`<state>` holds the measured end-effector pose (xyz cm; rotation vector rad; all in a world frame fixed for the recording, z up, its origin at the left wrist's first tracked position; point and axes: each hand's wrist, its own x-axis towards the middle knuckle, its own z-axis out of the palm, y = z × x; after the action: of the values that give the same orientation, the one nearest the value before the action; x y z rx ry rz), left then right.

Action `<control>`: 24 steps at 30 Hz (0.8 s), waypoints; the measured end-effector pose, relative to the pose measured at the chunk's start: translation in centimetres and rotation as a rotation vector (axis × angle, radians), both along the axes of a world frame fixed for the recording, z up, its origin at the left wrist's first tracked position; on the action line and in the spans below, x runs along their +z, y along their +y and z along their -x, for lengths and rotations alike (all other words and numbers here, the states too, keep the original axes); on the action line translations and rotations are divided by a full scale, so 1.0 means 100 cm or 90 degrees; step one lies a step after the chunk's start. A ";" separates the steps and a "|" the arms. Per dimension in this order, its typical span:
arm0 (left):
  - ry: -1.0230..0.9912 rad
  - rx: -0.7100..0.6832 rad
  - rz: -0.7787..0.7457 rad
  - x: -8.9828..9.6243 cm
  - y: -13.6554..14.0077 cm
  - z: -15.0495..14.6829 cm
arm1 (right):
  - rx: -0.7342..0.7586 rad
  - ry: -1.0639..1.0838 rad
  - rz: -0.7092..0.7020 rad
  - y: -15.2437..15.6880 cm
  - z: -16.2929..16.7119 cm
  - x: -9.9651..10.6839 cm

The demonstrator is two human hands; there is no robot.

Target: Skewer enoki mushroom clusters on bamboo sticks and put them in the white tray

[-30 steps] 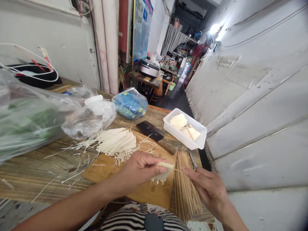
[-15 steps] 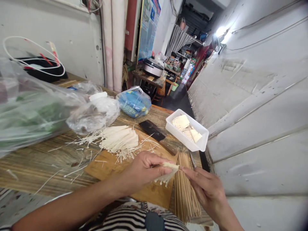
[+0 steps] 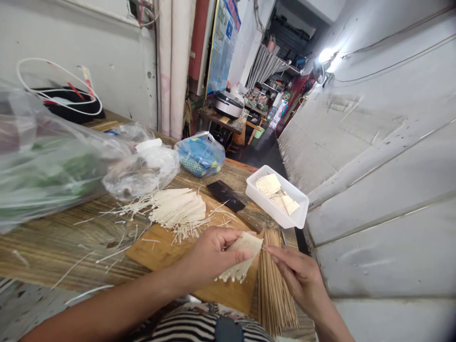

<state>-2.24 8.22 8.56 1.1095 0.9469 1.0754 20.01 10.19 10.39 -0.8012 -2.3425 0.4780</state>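
Note:
My left hand (image 3: 217,254) pinches a flat bunch of enoki mushrooms (image 3: 249,247), its caps hanging down over the cutting board (image 3: 149,254). Thumb and fingers of my right hand (image 3: 297,270) are closed on a thin bamboo skewer (image 3: 264,248) whose end meets the cut edge of the bunch. How far the skewer reaches inside is hidden. Below my right hand lies a thick bundle of bamboo skewers (image 3: 274,294). A larger pile of enoki (image 3: 181,206) rests on the board's far left part, with loose strands around it.
Beyond the board lies a cleaver (image 3: 226,194) with a dark blade. A white plastic tub (image 3: 260,190) at the right holds skewered enoki. Plastic bags (image 3: 53,166), one with greens, fill the left side, and a blue bag (image 3: 201,154) stands at the back of the table (image 3: 42,251).
My left hand has turned the enoki bunch so its flat face shows more broadly. The right hand stays at the bunch's edge with the skewer. The view has shifted slightly.

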 end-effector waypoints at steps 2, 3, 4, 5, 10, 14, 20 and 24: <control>0.005 0.019 -0.010 0.001 0.000 0.002 | -0.017 0.006 0.009 -0.001 0.002 -0.001; 0.012 0.023 -0.024 0.002 0.000 0.004 | -0.024 0.007 0.013 -0.001 0.003 -0.001; 0.019 0.021 -0.041 0.002 0.000 0.005 | -0.031 0.004 0.016 -0.002 0.003 -0.002; 0.024 0.015 -0.057 0.001 0.000 0.007 | -0.035 0.000 0.018 -0.002 0.003 -0.003; 0.017 0.001 -0.073 -0.007 0.000 0.013 | -0.003 -0.024 -0.054 0.004 -0.006 -0.014; -0.018 -0.016 -0.045 -0.012 0.005 0.013 | 0.022 -0.041 -0.120 0.010 -0.011 -0.025; -0.003 -0.059 -0.099 -0.014 0.006 0.004 | 0.036 -0.080 -0.122 0.012 0.002 -0.021; 0.096 -0.041 -0.095 -0.011 0.019 0.033 | 0.000 -0.066 -0.134 0.017 0.000 -0.024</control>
<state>-5.55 10.17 7.50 1.3502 0.9547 1.0331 20.06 11.91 8.02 -0.7423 -2.4373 0.1887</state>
